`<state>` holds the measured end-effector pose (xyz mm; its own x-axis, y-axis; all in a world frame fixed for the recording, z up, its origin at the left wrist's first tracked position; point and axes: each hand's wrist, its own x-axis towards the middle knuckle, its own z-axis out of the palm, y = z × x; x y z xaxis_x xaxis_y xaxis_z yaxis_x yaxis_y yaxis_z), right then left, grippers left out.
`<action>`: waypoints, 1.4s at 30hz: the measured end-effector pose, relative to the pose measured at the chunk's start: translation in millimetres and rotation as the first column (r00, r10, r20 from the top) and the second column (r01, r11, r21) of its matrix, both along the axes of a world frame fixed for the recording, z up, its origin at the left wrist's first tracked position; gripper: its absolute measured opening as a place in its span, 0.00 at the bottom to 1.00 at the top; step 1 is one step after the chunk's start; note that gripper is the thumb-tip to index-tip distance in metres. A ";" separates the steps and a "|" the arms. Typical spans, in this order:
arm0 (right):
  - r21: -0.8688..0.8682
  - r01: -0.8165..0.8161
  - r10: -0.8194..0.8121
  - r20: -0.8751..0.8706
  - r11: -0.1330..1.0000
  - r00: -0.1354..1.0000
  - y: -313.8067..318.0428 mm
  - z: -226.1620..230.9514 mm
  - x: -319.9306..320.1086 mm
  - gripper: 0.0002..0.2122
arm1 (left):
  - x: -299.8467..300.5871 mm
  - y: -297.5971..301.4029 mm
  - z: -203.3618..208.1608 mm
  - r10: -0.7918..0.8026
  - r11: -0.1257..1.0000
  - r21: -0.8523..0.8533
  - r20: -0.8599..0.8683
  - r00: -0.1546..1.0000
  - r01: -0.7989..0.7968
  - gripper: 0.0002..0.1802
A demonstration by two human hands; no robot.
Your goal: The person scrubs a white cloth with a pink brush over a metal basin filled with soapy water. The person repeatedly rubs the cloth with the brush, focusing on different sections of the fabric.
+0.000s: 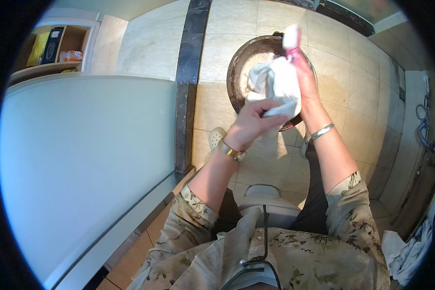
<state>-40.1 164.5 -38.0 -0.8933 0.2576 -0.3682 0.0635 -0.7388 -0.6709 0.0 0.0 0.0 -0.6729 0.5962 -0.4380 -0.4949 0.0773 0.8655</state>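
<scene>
My left hand (256, 121) pinches the near edge of a white cloth (279, 82), thumb and fingers closed on it. The cloth hangs bunched over a dark brown round basin (234, 89) on the tiled floor. In my right hand (306, 82), at the cloth's right side, is a pink brush with white bristles (291, 41), raised above the basin's far rim. It is slightly blurred, and the fingers round its handle are partly hidden. Pale, wet-looking contents (256, 63) show inside the basin to the left of the cloth.
A frosted panel (92, 145) fills the left side, beside a dark marble strip (192, 43). Shelves with packages (46, 46) stand at the far left. My light clog (216, 137) is near the basin. A hose (424, 133) hangs at right, and white fabric (408, 251) lies lower right.
</scene>
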 end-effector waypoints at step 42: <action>-0.238 -0.386 0.441 0.252 0.891 0.862 -57.9 -15.0 44.6 0.22 | -29.1 -47.5 -22.5 0.458 0.712 0.149 0.643 0.614 -0.687 0.14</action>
<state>4.5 106.6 -53.1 -0.7478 -0.2038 -0.6319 0.5610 -0.7030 -0.4371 -29.1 -47.5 -22.5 -0.6519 0.3492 -0.6732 -0.6939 -0.6328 0.3437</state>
